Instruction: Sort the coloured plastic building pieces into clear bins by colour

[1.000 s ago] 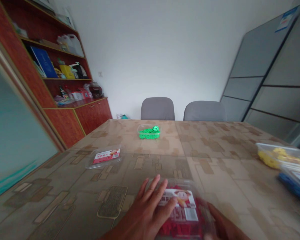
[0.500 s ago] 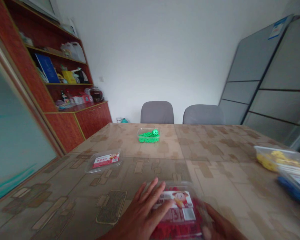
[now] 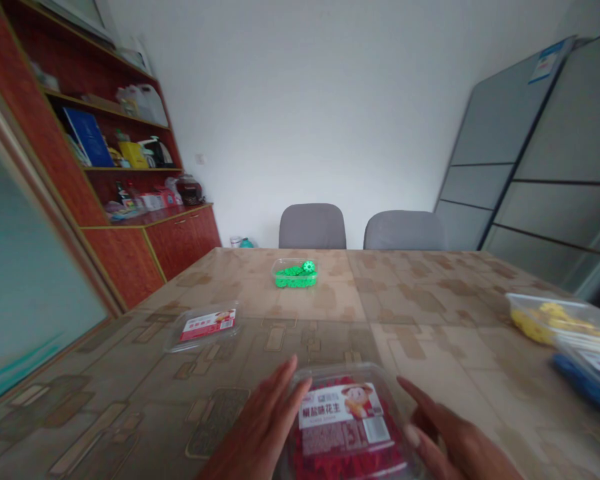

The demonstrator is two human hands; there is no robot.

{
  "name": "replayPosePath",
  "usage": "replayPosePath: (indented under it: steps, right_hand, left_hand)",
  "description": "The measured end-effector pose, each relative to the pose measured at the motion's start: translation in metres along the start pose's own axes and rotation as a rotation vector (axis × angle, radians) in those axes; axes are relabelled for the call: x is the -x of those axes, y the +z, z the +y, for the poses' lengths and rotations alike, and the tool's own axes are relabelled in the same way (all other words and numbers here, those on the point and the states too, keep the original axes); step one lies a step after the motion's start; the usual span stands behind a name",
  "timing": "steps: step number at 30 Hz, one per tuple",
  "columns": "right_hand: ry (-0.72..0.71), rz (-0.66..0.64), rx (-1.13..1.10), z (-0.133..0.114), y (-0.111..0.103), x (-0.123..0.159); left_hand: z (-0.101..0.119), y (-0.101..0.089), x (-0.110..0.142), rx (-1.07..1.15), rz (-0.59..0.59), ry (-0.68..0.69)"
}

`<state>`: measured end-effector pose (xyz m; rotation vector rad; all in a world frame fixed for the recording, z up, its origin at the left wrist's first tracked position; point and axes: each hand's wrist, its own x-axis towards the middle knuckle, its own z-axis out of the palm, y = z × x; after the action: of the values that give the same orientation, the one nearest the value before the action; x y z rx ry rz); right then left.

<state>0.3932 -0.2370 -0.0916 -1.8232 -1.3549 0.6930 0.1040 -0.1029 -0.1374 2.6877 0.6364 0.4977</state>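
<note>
A clear plastic container (image 3: pixel 347 427) of red pieces sits on the table before me, its lid on and a printed label on top. My left hand (image 3: pixel 265 423) lies along the container's left side, fingers stretched out, the tips at its rim. On the other side is my right hand (image 3: pixel 447 430), thumb at the container's right edge and index finger pointing forward, apart from the thumb. Neither hand is wrapped round the container. Farther left lies a loose clear lid (image 3: pixel 203 329) with a similar label. An uncovered container of green pieces (image 3: pixel 295 276) stands near the far edge.
On the right are a container of yellow pieces (image 3: pixel 550 320) and, nearer, a labelled one with blue contents (image 3: pixel 585 380). Two grey chairs (image 3: pixel 313 227) stand behind the patterned table (image 3: pixel 430 320). A wooden shelf unit (image 3: pixel 180 233) is at left, grey cabinets (image 3: pixel 500 127) at right.
My left hand has slid off the lid's top to the container's left side, uncovering the label. My right hand has shifted slightly outward, its index finger now extended.
</note>
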Motion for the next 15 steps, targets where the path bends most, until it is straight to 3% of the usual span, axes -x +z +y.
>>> replayPosePath:
  steps: [2,3,6,9,15]
  right_hand:
    - [-0.174,0.140,0.186,-0.007,-0.003,-0.002]
    - [-0.277,0.150,0.256,-0.009,-0.002,-0.003]
    - [-0.598,0.046,0.471,-0.008,0.008,-0.006]
    - [-0.849,0.030,0.745,0.003,0.021,-0.013]
    - [-1.004,0.145,0.998,0.018,0.033,-0.028]
  left_hand:
    - [0.002,-0.006,0.005,0.028,-0.018,-0.058]
    - [0.003,-0.008,0.006,0.046,-0.029,-0.072]
    - [0.003,-0.008,0.008,0.080,-0.053,-0.096]
    - [0.002,-0.002,0.003,0.113,-0.109,-0.154]
    - [0.019,-0.005,-0.030,0.143,-0.201,-0.303]
